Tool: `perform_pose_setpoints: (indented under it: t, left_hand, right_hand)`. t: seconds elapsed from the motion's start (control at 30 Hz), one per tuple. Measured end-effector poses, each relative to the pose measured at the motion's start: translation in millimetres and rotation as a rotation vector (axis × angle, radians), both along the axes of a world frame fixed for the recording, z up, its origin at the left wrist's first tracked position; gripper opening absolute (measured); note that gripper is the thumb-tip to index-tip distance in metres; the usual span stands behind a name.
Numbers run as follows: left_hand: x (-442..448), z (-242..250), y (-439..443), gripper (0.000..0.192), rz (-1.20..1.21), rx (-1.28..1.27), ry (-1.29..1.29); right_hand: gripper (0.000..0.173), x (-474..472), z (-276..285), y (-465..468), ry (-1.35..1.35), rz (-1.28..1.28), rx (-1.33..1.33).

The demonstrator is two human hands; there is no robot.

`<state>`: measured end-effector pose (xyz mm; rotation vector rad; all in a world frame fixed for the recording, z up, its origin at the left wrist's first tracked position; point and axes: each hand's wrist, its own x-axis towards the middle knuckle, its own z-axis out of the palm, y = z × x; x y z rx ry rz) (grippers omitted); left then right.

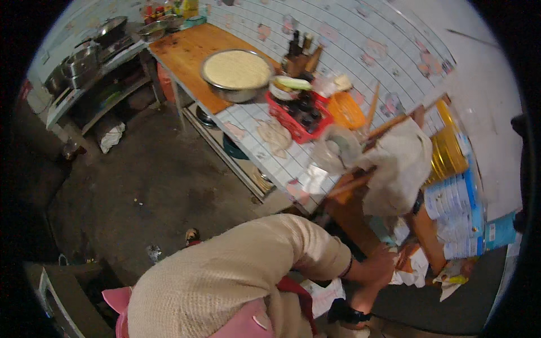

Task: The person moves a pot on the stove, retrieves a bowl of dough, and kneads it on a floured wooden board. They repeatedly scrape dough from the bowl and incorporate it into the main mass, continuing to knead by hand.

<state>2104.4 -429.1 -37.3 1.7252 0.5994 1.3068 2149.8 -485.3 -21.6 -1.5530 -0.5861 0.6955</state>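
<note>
My left hand (374,267), at the end of a beige knit sleeve, reaches towards a white and orange-brown package (412,266) at the lower right. Its fingers are blurred, so whether they grip the package cannot be told. Just below, my right hand (363,298) sits near the left one, with a dark band at its wrist; its fingers are mostly hidden. Beside my sleeve lies a white bag (323,295) with red print. A whitish cloth (399,169) hangs over a wooden frame above the hands.
A metal basin of pale yellow grain or meal (239,69) stands on the wooden tabletop (181,42). Near it are a red plastic basket (300,114), an orange basket (346,110) and a knife block (296,63). Pots (80,63) stand at the upper left; golden tins (448,148) at the right.
</note>
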Motion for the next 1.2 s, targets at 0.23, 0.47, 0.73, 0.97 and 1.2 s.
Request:
perform_pose_setpoints:
  t: [0.23, 0.47, 0.73, 0.97, 1.2]
  left_hand:
    - [-277.4, -11.1, 114.0, 0.022, 0.502, 0.352, 0.488]
    - [-602.2, 23.9, 206.2, 0.023, 0.715, -0.116, 0.18]
    - [-815.0, 15.8, 296.1, 0.031, 0.942, -0.311, 0.088]
    - [-916.7, 7.5, 435.6, 0.03, 0.861, -0.415, 0.132]
    - [-933.7, -18.8, 583.5, 0.024, 0.535, -0.562, -0.042]
  right_hand:
    - [0.025, -270.5, 18.0, 120.6, 0.156, 0.445, 0.069]
    - [0.024, -574.1, 10.3, 264.6, 0.538, 0.882, 0.079]
    - [0.022, -805.5, -0.6, 375.9, 0.889, 0.941, 0.064]
    - [0.025, -910.7, -22.9, 520.7, 1.075, 0.829, -0.12]
    - [0.015, -916.3, -25.5, 652.3, 1.127, 0.652, -0.025]
